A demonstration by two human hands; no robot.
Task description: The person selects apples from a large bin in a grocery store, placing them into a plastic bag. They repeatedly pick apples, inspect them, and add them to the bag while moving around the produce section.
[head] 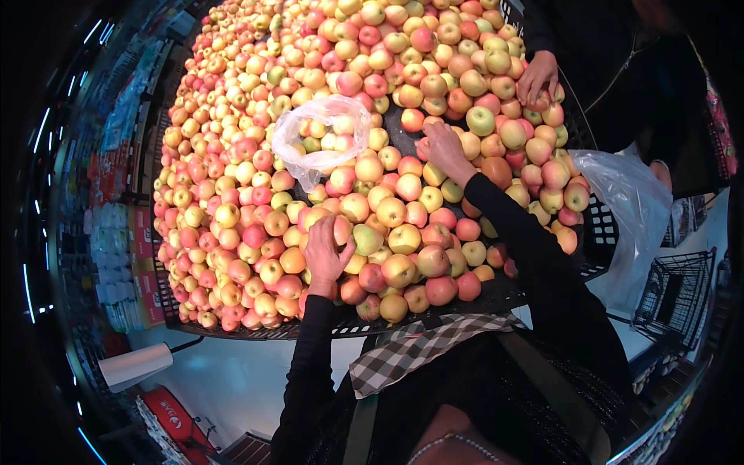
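A broad heap of red and yellow apples [256,221] fills a black plastic display crate [598,226]. My left hand [326,256] is low on the near side of the heap, with a pink apple [342,231] between its thumb and fingers. A greener apple [367,239] touches the thumb side. Farther in and to the right, my right hand [446,150] curls over a red apple [421,153], mostly hidden by the fingers. Left of that hand, an open clear plastic bag [290,148] sits on the heap with several apples inside.
At the right, another person's hand [539,78] touches an apple, and a clear bag [625,203] hangs beside the crate. A shopping cart [677,296] stands at far right. A roll of bags [136,366] sticks out at lower left, near stocked shelves [113,256].
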